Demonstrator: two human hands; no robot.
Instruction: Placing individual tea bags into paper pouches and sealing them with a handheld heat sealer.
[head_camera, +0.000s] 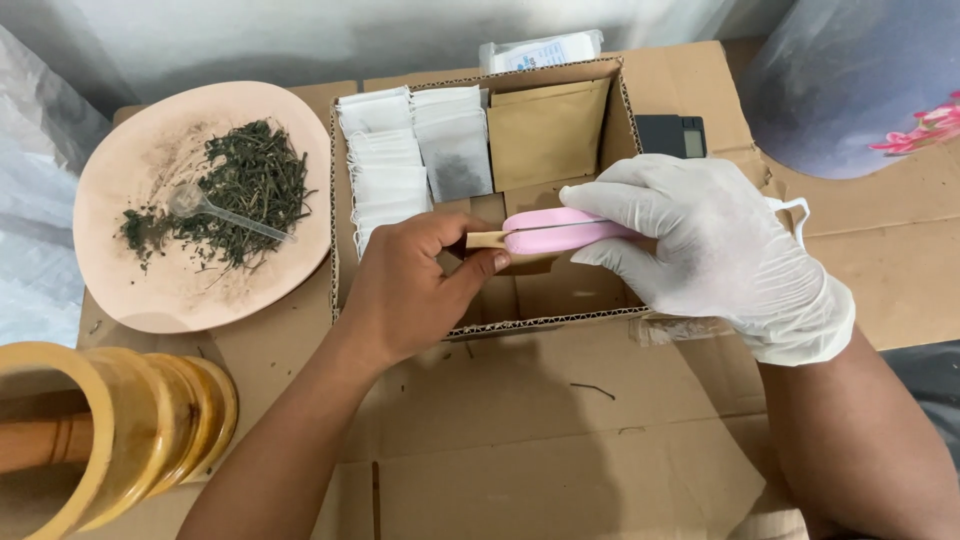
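Over the cardboard box (560, 300), the bare left hand (415, 285) pinches a small tan packet (487, 239) — the gloved right hand (700, 245) is closed around a pink sealer (560, 230) clamping the packet's edge.

Flattened cardboard (560, 440) carries plate (120, 290), box (560, 325), perhaps a scale (672, 135).

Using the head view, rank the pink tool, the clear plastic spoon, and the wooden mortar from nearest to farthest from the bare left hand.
1. Pink tool: right at the left hand, whose fingers pinch the strip at its tip.
2. Clear plastic spoon: to the left, on the plate of dried herbs.
3. Wooden mortar: lower left corner.
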